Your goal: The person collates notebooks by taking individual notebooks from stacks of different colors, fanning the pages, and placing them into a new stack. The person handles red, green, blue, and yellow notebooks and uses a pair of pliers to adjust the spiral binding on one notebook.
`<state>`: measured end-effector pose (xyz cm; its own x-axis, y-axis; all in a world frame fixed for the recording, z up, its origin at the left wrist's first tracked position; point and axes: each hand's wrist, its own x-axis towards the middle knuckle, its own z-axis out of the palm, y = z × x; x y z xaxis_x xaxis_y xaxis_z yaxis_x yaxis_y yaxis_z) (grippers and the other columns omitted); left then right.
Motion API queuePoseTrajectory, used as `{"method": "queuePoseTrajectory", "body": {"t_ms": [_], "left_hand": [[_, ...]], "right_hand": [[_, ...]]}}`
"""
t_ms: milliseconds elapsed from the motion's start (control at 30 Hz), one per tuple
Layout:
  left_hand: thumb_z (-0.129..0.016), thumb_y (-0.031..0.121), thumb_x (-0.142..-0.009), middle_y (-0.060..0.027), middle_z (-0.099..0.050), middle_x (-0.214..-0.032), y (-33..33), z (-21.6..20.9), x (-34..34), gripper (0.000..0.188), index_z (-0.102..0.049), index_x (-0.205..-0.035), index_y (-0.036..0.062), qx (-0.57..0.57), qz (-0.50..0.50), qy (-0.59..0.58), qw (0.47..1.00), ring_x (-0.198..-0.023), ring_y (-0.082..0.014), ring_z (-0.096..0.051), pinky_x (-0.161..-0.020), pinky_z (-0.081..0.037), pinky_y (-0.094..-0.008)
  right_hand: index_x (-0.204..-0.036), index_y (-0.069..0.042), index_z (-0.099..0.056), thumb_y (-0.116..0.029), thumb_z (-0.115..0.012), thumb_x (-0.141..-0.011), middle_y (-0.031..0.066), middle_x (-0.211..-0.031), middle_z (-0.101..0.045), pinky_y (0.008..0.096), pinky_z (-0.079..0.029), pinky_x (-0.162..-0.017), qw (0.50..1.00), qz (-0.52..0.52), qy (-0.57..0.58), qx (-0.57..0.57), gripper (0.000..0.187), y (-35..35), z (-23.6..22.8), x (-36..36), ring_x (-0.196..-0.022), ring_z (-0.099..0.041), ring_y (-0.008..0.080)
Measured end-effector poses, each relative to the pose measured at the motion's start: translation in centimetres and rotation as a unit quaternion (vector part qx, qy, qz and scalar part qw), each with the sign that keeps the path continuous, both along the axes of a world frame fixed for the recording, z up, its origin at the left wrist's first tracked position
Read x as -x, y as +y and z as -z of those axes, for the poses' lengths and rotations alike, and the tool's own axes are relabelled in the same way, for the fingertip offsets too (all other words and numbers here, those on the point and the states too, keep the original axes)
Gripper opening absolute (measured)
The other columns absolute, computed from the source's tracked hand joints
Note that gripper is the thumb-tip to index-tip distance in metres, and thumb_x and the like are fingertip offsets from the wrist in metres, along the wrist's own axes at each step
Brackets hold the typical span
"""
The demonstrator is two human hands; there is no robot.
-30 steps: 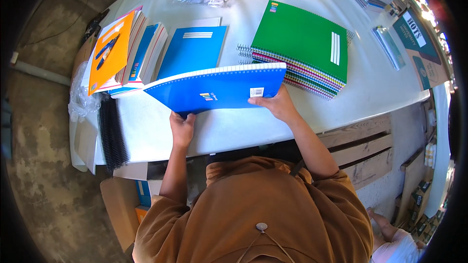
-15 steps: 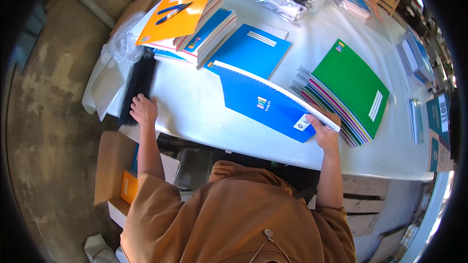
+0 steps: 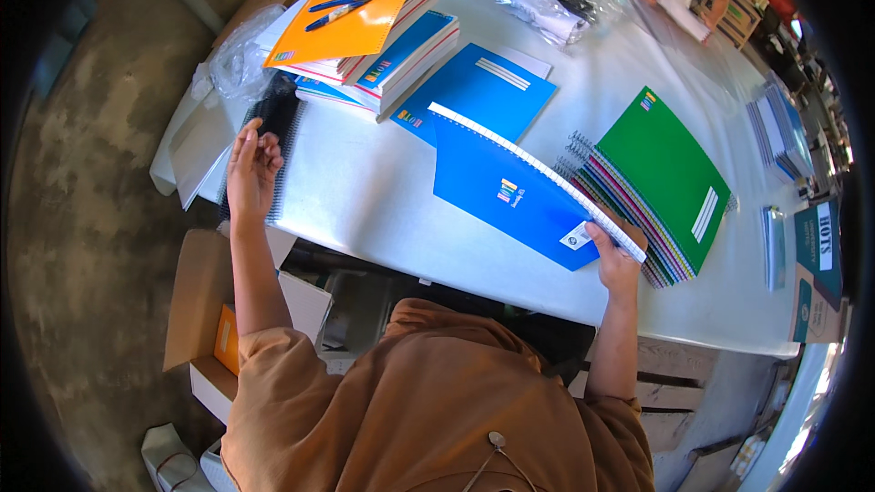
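My right hand (image 3: 622, 257) grips a blue notebook (image 3: 488, 187) by its near right corner, thumb on the cover. The notebook is tilted, its white, hole-punched page edge turned up. My left hand (image 3: 253, 169) is raised over a bundle of black plastic binding coils (image 3: 281, 114) at the table's left edge. Its fingers are partly bent and apart, with nothing visible in them. Another blue notebook (image 3: 492, 82) lies flat behind the held one. To the right is a fanned stack of spiral-bound notebooks with a green cover (image 3: 663, 173) on top.
A tall notebook stack with an orange cover (image 3: 374, 32) and pens (image 3: 342, 11) on top stands at the far left. Clear plastic wrap (image 3: 561, 5) lies behind. An open carton (image 3: 214, 378) sits below the table's left edge. Across the table, a person's hands (image 3: 715, 7) hold something pale.
My left hand has lifted off the black coils and turned, fingers pointing up. My right hand still holds the blue notebook, barely shifted. The co-worker's hands have moved.
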<state>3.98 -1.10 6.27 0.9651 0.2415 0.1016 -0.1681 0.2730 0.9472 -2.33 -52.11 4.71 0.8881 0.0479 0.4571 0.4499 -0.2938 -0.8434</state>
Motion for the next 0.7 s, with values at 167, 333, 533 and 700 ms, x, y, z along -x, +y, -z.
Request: {"method": "queuePoseTrajectory", "body": {"t_ms": [167,333,533,700], "left_hand": [[-0.046,0.025,-0.095,-0.0132,-0.062,-0.103,-9.5,-4.2,0.4,0.034,-0.049,-0.114,-0.0022,-0.009,-0.027,-0.09,0.996,-0.078,-0.0136,-0.059,-0.079,-0.045,-0.0311],[-0.044,0.023,-0.096,-0.0021,-0.054,-0.071,-9.1,0.5,-1.9,0.029,-0.058,-0.09,-0.0013,-0.223,-0.102,-0.145,0.959,-0.065,-0.0083,-0.048,-0.068,-0.041,-0.0244],[-0.03,0.013,-0.091,-0.0031,-0.044,-0.066,-17.4,-3.1,-2.0,0.028,-0.055,-0.096,0.0009,-0.199,0.162,-0.099,0.961,-0.059,-0.0099,-0.039,-0.056,-0.033,-0.0245],[-0.045,0.038,-0.094,-0.0032,-0.045,-0.069,-19.3,-3.7,-3.1,0.037,-0.054,-0.092,0.0023,-0.367,0.216,-0.079,0.902,-0.062,-0.011,-0.039,-0.058,-0.036,-0.0254]], "right_hand": [[-0.104,0.0,-0.064,-0.014,-0.065,-0.082,0.0101,-0.087,-0.068,0.0233,-0.046,-0.065,0.999,0.027,-0.009,-0.016,0.026,-0.7,0.4,0.3,-0.07,-0.059,0.0106],[-0.105,0.001,-0.064,-0.011,-0.065,-0.082,0.0099,-0.087,-0.068,0.0229,-0.046,-0.066,0.999,0.039,0.0,-0.034,0.026,-1.0,0.4,0.8,-0.071,-0.059,0.0103],[-0.104,0.002,-0.063,-0.009,-0.066,-0.081,0.0068,-0.086,-0.067,0.0224,-0.045,-0.066,0.997,0.045,0.01,-0.055,0.026,-1.5,0.8,1.1,-0.071,-0.057,0.0085],[-0.106,0.002,-0.063,-0.006,-0.067,-0.08,0.0058,-0.088,-0.066,0.0221,-0.045,-0.069,0.993,0.05,-0.018,-0.104,0.027,-1.1,0.8,1.2,-0.074,-0.057,0.0084]]}}
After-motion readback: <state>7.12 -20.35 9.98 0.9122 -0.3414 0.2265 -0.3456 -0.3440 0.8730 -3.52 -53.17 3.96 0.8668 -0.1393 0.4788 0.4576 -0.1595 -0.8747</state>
